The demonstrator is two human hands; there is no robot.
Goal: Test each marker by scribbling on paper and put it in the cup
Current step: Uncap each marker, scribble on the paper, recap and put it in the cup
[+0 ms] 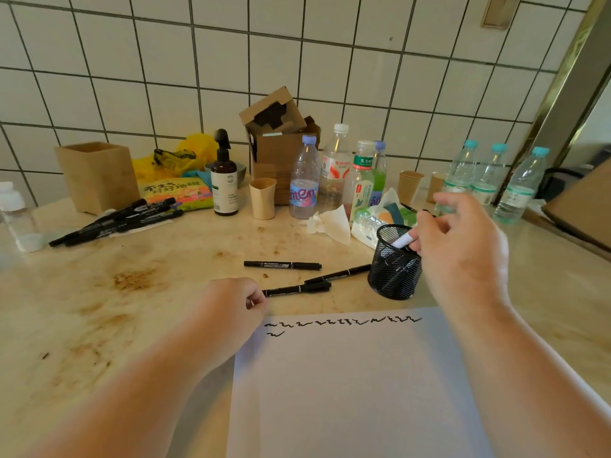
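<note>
Black mesh cup (393, 269), bottle (303, 180) reading "anten"

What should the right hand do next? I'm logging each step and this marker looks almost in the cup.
Probably let go: the right hand holds a marker tip-down inside the rim of the black mesh cup, so releasing it should drop it in. Three loose markers lie beside the cup untested.
</note>
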